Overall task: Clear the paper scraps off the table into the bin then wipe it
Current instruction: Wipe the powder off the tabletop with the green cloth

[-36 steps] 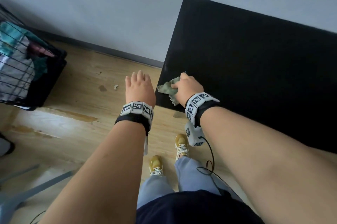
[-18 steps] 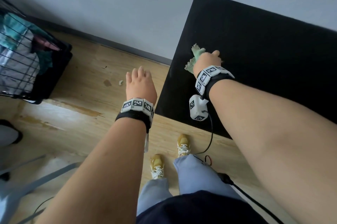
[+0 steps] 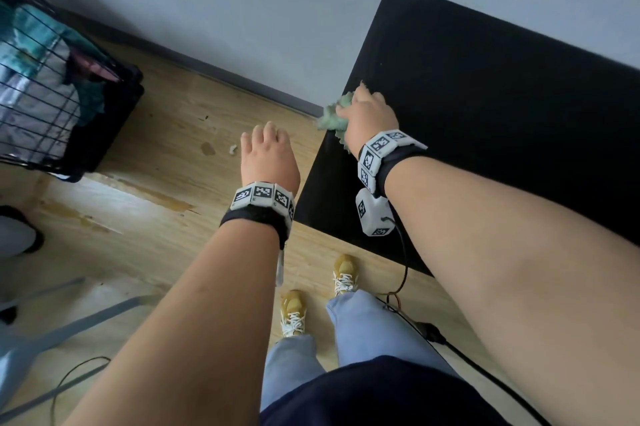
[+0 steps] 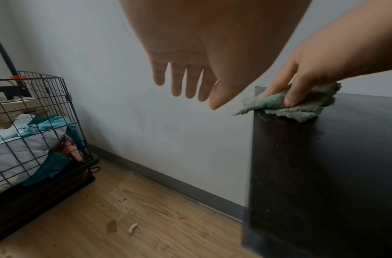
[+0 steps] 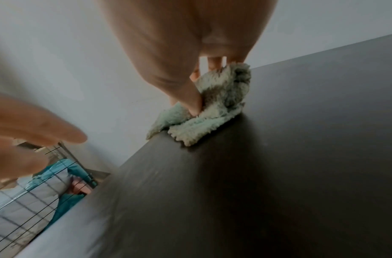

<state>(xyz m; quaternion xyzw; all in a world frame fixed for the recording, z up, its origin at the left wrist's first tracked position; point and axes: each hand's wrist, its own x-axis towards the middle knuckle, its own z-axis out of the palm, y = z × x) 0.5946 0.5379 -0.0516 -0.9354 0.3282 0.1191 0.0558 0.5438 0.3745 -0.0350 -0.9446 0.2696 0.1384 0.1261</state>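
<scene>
My right hand grips a crumpled green cloth and holds it down on the black table at its left edge, with part of the cloth hanging over the side. In the right wrist view the thumb and fingers pinch the cloth against the tabletop. My left hand hovers over the floor just left of the table, fingers straight and holding nothing. One small white paper scrap lies on the wooden floor.
A black wire bin full of paper and teal sheets stands on the floor at the far left. A grey wall runs behind the table. My feet and a cable are by the table's near corner.
My right hand slid the cloth away along the table's left edge, then back a little towards that edge. The left hand stayed hovering beside the table.
</scene>
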